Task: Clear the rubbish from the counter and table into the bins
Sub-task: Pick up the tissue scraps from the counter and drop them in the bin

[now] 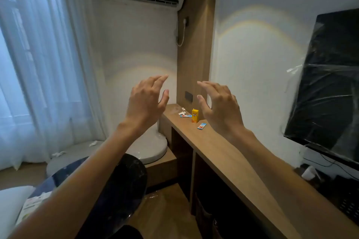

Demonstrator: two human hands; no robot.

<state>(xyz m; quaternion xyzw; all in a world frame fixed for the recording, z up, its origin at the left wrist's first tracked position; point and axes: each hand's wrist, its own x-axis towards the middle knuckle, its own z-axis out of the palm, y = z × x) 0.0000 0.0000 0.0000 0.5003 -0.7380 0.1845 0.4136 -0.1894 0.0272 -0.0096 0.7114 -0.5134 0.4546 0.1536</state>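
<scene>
Four pieces of rubbish lie at the far end of the wooden counter point(217, 149), close to the corner where it meets the wall. A yellow drink carton point(195, 115) stands upright, small and rectangular, with a darker orange print on its front. Just to its left lies a flat blue and white wrapper point(186, 115), and a crumpled scrap of white paper point(182, 111) sits right behind that wrapper, touching it or nearly so. A second wrapper point(201, 126), blue with orange, lies flat on the near side of the carton, a little apart from it.

Both bare arms reach forward and up, well above the counter. The left hand point(145, 100) is held with its back to the camera, fingers spread and gently curved, thumb out to the side, holding nothing. The right hand point(221, 106) mirrors it, fingers fanned and slightly bent, palm turned away, also gripping nothing. The carton and wrappers show in the gap between the two hands, and neither hand touches them.

Low by the curtain, two crumpled white tissues point(58, 154) rest on a pale round surface. A dark glossy round table point(124, 180) sits under the left forearm, and a film-wrapped television point(330, 87) hangs at the right.
</scene>
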